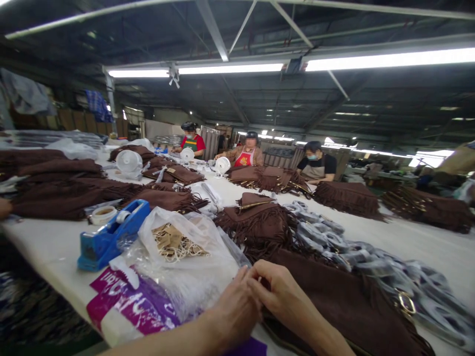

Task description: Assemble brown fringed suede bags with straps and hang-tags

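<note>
My left hand (pixel 239 299) and my right hand (pixel 276 287) meet at the lower middle, fingers bent and pressed together. Whatever is between their fingertips is hidden or too small to name. Just right of them lies a dark brown fringed bag (pixel 326 296), flat on the table, with a gold buckle (pixel 406 302) near its right end. Left of my hands sits a white plastic bag (pixel 218 257) holding brown paper tags with white strings (pixel 174 242). A purple and white printed plastic package (pixel 137 301) lies in front of it.
A blue tape dispenser (pixel 111 235) stands left on the white table (pixel 44 247). Grey wrapped straps (pixel 345 247) are heaped at right. Stacks of brown fringed pieces (pixel 349 198) and small white fans (pixel 129 162) stand farther back. Several people sit across the table; a person's hand (pixel 5 208) shows at far left.
</note>
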`<state>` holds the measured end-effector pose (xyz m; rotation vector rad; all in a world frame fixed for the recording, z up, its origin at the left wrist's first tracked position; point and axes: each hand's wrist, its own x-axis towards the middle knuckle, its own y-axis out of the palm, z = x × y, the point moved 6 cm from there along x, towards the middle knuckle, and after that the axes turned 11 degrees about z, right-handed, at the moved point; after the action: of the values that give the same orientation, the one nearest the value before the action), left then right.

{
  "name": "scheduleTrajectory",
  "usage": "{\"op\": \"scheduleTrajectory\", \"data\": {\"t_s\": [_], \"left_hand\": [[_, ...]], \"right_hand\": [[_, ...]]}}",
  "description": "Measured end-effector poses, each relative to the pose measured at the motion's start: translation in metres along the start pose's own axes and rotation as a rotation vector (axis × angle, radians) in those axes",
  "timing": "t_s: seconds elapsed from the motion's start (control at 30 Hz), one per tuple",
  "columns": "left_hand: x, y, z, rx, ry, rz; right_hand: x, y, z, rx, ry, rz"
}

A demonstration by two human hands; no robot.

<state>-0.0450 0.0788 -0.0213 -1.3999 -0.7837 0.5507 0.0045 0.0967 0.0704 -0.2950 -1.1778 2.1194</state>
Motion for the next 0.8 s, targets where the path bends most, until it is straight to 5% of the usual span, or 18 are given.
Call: {"op": "scheduleTrajectory", "data": {"t_s": [0.13,0.23,0.47,0.7,0.8], "left_hand": [[-0.063,-0.015,0.026,0.252,-0.028,0.112],[-0.086,-0.027,0.050,0.341,-0.013,0.142],[-0.095,-0.030,0.072,0.293,0.039,0.086],[-0.099,-0.027,0.087,0.146,-0.009,0.082],[-0.098,-0.028,0.088,0.086,-0.013,0.079]], "right_hand": [[-0.007,0.009,-0.008,0.221,0.009,0.046],[-0.019,0.021,-0.025,0.523,0.075,0.169],[-0.043,0.002,-0.059,0.498,0.199,0.071],[-0.038,0.002,-0.021,0.807,0.079,0.177],[-0.039,-0.009,-0.021,0.853,0.069,0.064]]}}
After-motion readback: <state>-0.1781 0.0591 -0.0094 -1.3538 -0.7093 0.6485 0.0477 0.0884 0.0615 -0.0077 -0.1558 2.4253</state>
